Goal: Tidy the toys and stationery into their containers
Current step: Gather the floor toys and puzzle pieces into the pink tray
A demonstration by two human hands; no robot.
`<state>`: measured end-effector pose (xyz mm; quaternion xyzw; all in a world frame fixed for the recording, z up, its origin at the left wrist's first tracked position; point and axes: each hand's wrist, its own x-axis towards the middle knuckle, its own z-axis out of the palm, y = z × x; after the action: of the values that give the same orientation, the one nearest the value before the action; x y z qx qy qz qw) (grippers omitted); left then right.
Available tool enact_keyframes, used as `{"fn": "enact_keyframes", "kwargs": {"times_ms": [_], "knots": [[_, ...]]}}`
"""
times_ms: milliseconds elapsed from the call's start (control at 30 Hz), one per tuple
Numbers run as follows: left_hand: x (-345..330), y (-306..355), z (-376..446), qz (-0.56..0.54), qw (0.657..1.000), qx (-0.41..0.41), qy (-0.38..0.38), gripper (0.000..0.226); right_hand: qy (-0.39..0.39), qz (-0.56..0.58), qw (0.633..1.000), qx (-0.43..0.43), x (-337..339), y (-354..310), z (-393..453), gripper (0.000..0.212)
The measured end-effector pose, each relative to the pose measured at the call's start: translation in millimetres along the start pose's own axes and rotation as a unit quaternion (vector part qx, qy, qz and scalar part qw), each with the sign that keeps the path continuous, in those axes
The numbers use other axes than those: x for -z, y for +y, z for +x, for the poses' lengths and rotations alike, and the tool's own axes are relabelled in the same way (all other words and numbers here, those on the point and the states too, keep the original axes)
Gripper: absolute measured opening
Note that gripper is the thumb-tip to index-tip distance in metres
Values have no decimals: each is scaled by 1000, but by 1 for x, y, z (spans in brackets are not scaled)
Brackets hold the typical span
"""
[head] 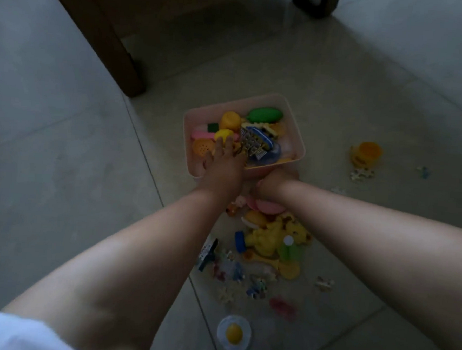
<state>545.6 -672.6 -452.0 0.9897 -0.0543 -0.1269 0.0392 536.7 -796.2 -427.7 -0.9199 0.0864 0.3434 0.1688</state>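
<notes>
A pink bin (295,124) stands on the floor, filled with plastic toys: a green piece (264,115), yellow and orange pieces, and a blue-and-grey toy (256,144). My left hand (223,165) reaches into the bin's near left side, fingers spread over the toys; whether it grips one is unclear. My right hand (274,184) is pressed against the bin's near wall, its fingers hidden. Between my forearms lies a heap of loose toys (269,236), mostly yellow, with a pink dish (266,205).
A toy fried egg (233,333) lies near me. A yellow cup (367,153) and jigsaw pieces (361,174) sit to the right. A wooden furniture leg (118,49) stands at the back left, a dark chair foot (316,4) at the top.
</notes>
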Motion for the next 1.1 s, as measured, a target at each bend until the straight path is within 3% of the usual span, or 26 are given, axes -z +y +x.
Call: {"fn": "enact_keyframes", "kwargs": {"times_ms": [100, 233, 300, 400, 500, 600, 733, 833, 900, 1000, 1100], "knots": [[9, 7, 5, -15, 999, -28, -25, 52, -123, 17, 992, 24, 29, 5, -9, 56], [14, 5, 6, -8, 998, -39, -55, 48, -207, 154, 966, 0, 65, 15, -8, 48], [12, -2, 5, 9, 998, -44, -46, 41, -160, 221, 962, 22, 80, 14, -3, 46], [10, -7, -2, 54, 997, -53, -21, 39, -7, 295, 954, 60, 82, 8, 13, 45], [9, -8, -10, 101, 991, -92, -12, 38, 123, 202, 970, 65, 71, 9, 30, 67], [9, -2, -17, 106, 989, -99, -19, 36, 175, 140, 974, 41, 61, 14, 41, 77], [5, 8, -15, 85, 993, -83, 2, 37, 283, 134, 949, 28, 52, 26, 42, 49], [17, 24, -4, 69, 990, -76, 101, 49, 363, 113, 924, 42, 55, 52, 41, 39], [28, 37, 3, 47, 981, -97, 162, 44, 361, 55, 931, 21, 61, 76, 42, 46], [32, 56, 6, -29, 959, -180, 216, 32, 297, -26, 953, -47, 70, 121, 50, 54], [31, 75, -2, -56, 952, -233, 190, 26, 206, -60, 976, -50, 74, 154, 57, 55]]}}
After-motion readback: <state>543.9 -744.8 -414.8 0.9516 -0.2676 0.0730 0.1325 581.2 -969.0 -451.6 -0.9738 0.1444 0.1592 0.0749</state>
